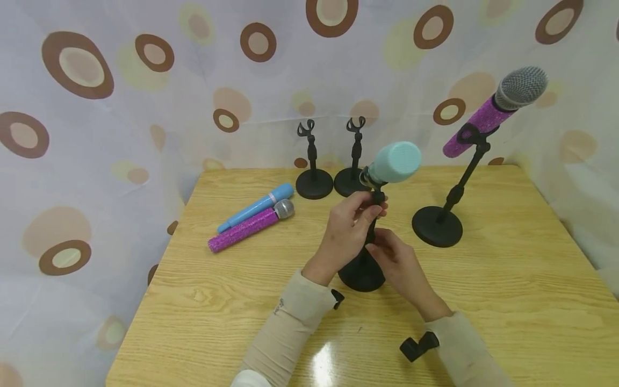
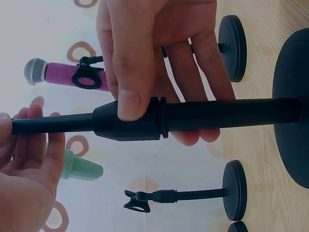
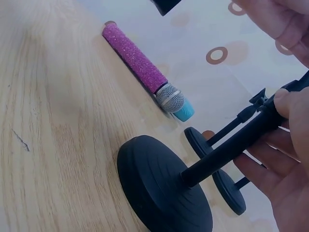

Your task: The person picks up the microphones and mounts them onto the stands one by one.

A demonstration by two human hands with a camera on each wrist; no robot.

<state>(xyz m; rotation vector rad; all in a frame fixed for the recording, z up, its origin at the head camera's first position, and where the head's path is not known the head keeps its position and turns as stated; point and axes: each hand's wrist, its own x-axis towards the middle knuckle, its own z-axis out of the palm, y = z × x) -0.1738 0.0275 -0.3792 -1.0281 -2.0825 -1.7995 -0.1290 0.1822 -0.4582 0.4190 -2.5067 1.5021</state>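
A mint-green microphone (image 1: 396, 162) sits tilted in the clip of a black desk stand (image 1: 361, 277). My left hand (image 1: 345, 234) grips the upper pole just below the clip. Lower down, my right hand (image 1: 398, 266) holds the stand's thick collar. In the left wrist view, the right thumb (image 2: 130, 104) presses on the collar (image 2: 140, 121), with the fingers behind the pole. The round base (image 3: 159, 183) rests on the table in the right wrist view. Part of the mint microphone is hidden behind my left hand in the left wrist view.
To the right, another stand (image 1: 437, 227) carries a glittery purple microphone (image 1: 483, 115). Two stands with bare clips, a left one (image 1: 314, 184) and a right one (image 1: 345, 183), are at the back. A blue microphone (image 1: 256, 208) and a second purple microphone (image 1: 244, 230) lie on the left.
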